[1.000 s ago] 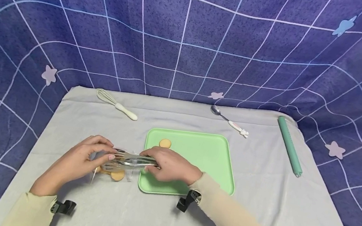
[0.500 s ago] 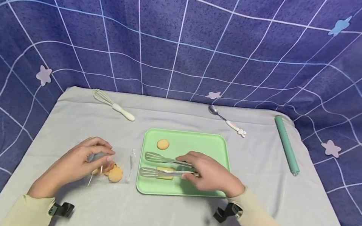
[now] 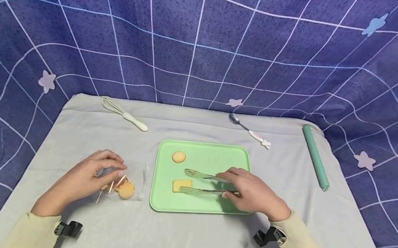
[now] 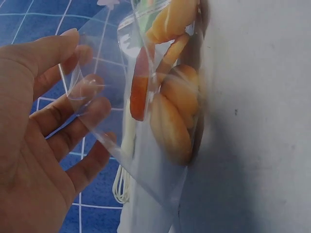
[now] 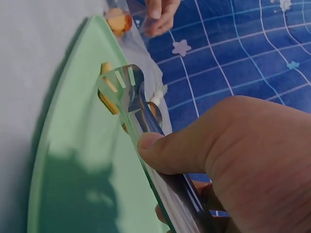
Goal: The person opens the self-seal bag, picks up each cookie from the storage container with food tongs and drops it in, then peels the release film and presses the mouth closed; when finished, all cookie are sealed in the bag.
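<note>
The left hand (image 3: 88,176) pinches the raised edge of a clear plastic bag (image 3: 139,171), seemingly to steady it and keep its film lifted off the cookies (image 3: 126,190) inside. The bag rests on the surface (image 3: 168,241), left of a green tray (image 3: 221,158). The right hand (image 3: 255,193) grips metal tongs (image 3: 207,191) over the tray, thumb on one arm and fingers on the other; the loose squeeze probably lets the arms spread, and nothing sits between their tips. The lower tip overlaps a rectangular cookie (image 3: 177,186) lying on the tray; whether they touch is unclear. A round cookie (image 3: 178,157) lies apart, near the tray's far left corner. Along the surface's far edge, perhaps kept out of the way, are a whisk (image 3: 124,114) near the left corner, a spoon (image 3: 249,132) right of the middle, and a green rod (image 3: 315,157) near the right corner.
</note>
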A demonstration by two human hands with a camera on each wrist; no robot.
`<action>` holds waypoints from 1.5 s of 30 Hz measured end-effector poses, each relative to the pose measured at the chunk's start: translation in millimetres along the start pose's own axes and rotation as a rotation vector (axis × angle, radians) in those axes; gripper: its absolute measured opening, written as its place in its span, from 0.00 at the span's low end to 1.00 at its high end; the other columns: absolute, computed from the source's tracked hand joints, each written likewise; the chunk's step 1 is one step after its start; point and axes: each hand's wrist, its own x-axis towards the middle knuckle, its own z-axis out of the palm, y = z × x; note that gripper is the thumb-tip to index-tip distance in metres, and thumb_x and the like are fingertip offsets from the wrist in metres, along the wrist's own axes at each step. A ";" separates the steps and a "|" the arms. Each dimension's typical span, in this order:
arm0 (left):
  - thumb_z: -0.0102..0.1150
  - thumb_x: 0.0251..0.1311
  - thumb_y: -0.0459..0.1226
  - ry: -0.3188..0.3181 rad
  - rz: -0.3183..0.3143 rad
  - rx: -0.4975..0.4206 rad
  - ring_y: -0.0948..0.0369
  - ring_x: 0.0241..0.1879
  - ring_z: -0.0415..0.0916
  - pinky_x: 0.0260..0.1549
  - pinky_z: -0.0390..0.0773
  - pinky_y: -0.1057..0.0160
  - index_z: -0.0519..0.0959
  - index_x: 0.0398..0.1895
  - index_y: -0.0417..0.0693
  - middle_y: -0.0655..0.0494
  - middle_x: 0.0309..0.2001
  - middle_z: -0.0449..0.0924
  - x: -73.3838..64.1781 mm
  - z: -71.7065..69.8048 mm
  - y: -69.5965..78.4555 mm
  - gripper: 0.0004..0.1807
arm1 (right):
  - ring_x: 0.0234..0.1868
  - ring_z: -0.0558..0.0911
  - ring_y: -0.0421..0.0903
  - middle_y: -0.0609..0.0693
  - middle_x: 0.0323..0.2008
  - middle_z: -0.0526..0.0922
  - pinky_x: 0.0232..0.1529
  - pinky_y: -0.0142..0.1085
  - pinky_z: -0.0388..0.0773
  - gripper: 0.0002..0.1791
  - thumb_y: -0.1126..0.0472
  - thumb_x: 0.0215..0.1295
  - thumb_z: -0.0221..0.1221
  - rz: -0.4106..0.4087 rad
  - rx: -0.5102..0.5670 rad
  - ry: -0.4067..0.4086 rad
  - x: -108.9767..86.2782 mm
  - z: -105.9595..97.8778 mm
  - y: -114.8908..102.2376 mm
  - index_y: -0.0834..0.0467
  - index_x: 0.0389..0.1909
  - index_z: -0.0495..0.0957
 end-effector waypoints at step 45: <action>0.71 0.62 0.34 -0.008 -0.007 -0.008 0.60 0.50 0.75 0.52 0.68 0.71 0.88 0.44 0.54 0.63 0.48 0.78 -0.9 -1.7 2.7 0.09 | 0.51 0.77 0.40 0.44 0.50 0.79 0.52 0.43 0.78 0.24 0.56 0.64 0.69 -0.038 0.004 -0.013 -3.0 -2.1 2.5 0.54 0.61 0.79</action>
